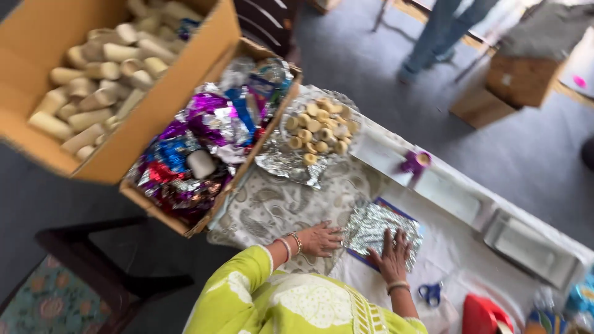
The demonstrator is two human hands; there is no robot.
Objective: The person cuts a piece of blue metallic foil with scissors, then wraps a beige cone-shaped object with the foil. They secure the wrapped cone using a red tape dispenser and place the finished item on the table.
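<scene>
Cardboard comes first: a big box (37,93) at 10 o'clock is full of pale tubes (93,62). Just beside it, toward the middle, a lower box (204,216) holds shiny wrappers (204,117) in purple, blue, red and silver, with one white tube (201,164) on top. Next to that box, a sheet of silver foil (291,166) carries a pile of small round tan pieces (318,127).

Down at 6 o'clock, a person in a lime green sleeve (247,284) leans over the worktop (445,247). The left hand (320,239) lies flat and wide, fingers spread, touching the left edge of a silver foil sheet (371,226). The right hand (391,255) is also open and flat, pressing on the same sheet, holding nothing. The sheet lies on a blue board (416,224) near the middle of the worktop.

At 1 o'clock from the hands stands a small purple spool (413,162). At 4 o'clock lie blue scissors (431,293), then a red thing (482,315). Far off at 1 o'clock, someone else's legs (433,34) stand on the grey floor (544,154).
</scene>
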